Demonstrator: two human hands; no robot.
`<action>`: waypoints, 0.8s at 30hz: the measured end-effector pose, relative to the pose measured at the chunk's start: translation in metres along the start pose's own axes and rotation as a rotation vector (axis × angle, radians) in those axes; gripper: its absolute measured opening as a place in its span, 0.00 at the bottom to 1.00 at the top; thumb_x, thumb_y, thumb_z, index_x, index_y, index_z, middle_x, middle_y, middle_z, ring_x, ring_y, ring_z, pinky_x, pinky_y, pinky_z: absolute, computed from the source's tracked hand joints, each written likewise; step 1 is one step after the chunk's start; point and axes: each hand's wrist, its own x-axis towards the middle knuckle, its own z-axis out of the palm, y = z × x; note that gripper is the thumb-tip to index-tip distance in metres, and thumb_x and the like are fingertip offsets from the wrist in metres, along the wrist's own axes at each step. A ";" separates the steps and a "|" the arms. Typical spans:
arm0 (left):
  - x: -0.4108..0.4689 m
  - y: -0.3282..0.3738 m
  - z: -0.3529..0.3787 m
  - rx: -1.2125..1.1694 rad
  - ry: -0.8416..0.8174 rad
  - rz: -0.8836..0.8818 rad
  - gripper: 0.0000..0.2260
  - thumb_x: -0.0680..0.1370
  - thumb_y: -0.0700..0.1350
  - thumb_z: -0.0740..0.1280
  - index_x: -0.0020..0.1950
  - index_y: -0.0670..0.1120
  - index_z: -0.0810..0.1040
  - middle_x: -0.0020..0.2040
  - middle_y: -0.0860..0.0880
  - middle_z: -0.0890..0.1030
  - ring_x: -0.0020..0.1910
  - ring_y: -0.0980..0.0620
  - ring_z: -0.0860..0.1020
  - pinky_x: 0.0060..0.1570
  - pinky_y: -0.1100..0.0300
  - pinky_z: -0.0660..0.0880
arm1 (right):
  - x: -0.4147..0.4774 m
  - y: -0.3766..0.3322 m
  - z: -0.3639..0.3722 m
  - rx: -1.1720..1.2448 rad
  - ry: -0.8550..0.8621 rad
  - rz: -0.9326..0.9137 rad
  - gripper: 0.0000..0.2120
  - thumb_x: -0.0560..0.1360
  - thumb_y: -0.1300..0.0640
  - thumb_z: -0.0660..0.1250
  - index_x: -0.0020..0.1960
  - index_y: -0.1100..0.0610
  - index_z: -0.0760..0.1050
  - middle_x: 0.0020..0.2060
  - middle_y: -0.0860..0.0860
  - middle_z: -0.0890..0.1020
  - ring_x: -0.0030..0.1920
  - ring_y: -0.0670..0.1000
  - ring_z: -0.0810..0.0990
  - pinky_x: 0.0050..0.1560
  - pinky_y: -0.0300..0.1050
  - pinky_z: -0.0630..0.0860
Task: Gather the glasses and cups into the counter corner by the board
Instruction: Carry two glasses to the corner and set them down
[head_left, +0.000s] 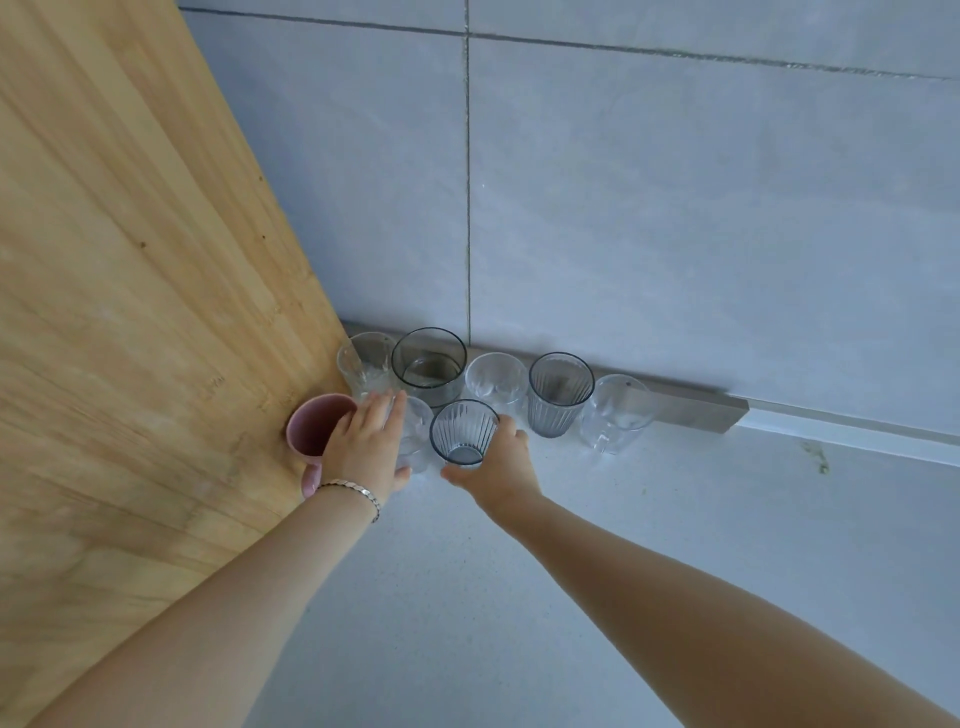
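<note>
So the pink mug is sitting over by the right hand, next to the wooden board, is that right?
Not quite. The head view shows the pink mug by the left hand, next to the wooden board. The right hand is on a ribbed grey glass.

Soft, even daylight fills the scene, bright without harsh glare. Shadows are faint, only a pale one under the forearms. Wide-angle distortion bends the wooden board (130, 312) and tile seams; focus is slightly soft.

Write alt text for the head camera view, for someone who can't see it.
Two bare hands set glasses by a wooden board: the left hand on a clear glass beside a pink mug, the right hand gripping a ribbed grey glass. Five more glasses line the wall.
</note>
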 end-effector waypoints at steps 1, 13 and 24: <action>-0.003 0.002 -0.001 0.011 -0.014 -0.019 0.38 0.72 0.47 0.70 0.75 0.40 0.53 0.76 0.41 0.59 0.76 0.44 0.58 0.72 0.49 0.62 | -0.001 0.001 -0.002 -0.025 -0.016 0.003 0.36 0.70 0.59 0.73 0.71 0.61 0.56 0.67 0.58 0.65 0.64 0.57 0.72 0.60 0.47 0.73; -0.077 0.085 -0.025 -0.315 -0.370 -0.048 0.11 0.77 0.48 0.61 0.59 0.48 0.72 0.59 0.46 0.78 0.54 0.48 0.77 0.56 0.57 0.73 | -0.069 0.079 -0.070 -0.570 -0.352 -0.044 0.22 0.75 0.54 0.64 0.68 0.56 0.68 0.64 0.53 0.75 0.64 0.54 0.74 0.60 0.49 0.71; -0.109 0.325 -0.010 -0.082 -0.674 0.409 0.12 0.78 0.49 0.58 0.60 0.49 0.71 0.60 0.49 0.75 0.62 0.49 0.75 0.60 0.60 0.70 | -0.204 0.256 -0.244 -0.592 -0.150 0.302 0.18 0.77 0.54 0.62 0.66 0.56 0.71 0.65 0.54 0.74 0.63 0.56 0.74 0.55 0.47 0.71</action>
